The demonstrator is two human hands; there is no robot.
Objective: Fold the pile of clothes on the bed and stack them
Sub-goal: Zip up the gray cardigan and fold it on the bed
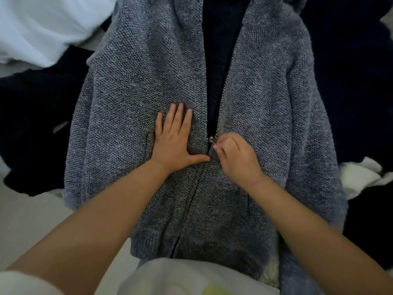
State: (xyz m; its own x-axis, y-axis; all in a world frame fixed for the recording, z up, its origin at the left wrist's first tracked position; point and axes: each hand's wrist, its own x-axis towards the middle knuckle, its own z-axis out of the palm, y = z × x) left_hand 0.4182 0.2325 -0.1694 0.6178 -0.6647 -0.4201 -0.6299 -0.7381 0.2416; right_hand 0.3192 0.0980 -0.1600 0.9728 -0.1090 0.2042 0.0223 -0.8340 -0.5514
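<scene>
A grey knitted cardigan (148, 81) lies spread face-up in the middle of the frame on the bed (27, 220), zipped only along its lower half. The left hand (176, 141) presses flat with fingers spread, while the right hand (236, 156) pinches the zip pull (212, 139). Folding looks barely begun: dark clothes (36, 128) and a white garment (38, 28) at upper left lie loose, with no stack visible.

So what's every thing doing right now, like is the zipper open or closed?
Cardigan: laid flat, front up, half zipped.
Zipper: closed below the pull, open above it.
Left hand: flat, pressing the cardigan beside the zipper.
Right hand: pinching the zipper pull.
White cloth: crumpled, not folded.
Dark clothes: loose heap, not folded.
</scene>
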